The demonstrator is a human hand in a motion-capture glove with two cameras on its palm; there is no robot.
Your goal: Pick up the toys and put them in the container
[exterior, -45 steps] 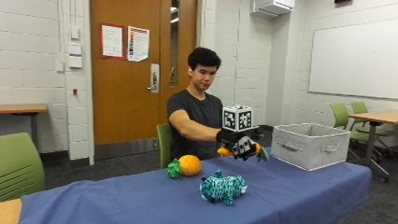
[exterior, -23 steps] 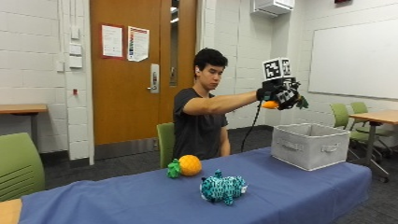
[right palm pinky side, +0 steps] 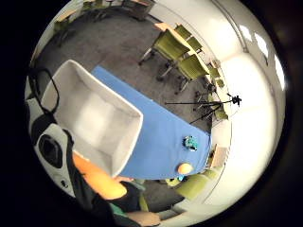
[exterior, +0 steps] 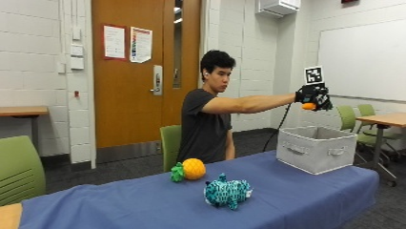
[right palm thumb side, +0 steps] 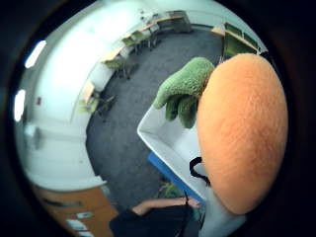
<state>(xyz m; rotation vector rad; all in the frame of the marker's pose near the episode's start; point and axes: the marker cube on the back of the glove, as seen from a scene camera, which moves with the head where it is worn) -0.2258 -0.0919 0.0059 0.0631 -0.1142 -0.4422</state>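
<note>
My gloved right hand (exterior: 313,98) is stretched out high above the grey fabric container (exterior: 315,148) and grips an orange plush toy with a green leafy top (exterior: 308,106). That toy fills the thumb side palm view (right palm thumb side: 242,133), with the container's white inside (right palm thumb side: 168,138) below it. The little finger side view looks straight down into the container (right palm pinky side: 97,118). On the blue tablecloth (exterior: 126,200) lie an orange and green plush pineapple (exterior: 189,169) and a teal patterned plush animal (exterior: 226,191); both also show small in the little finger side view, the animal (right palm pinky side: 191,142) and the pineapple (right palm pinky side: 184,168).
The container stands at the table's right end. Green chairs (exterior: 19,169) stand left of the table and behind it (exterior: 168,143). Another desk with green chairs (exterior: 371,121) is at the right, beyond the table.
The hand has risen from just above the table beside the pineapple, carried the orange toy rightward, and now hangs over the container, slightly lower than half a second ago.
</note>
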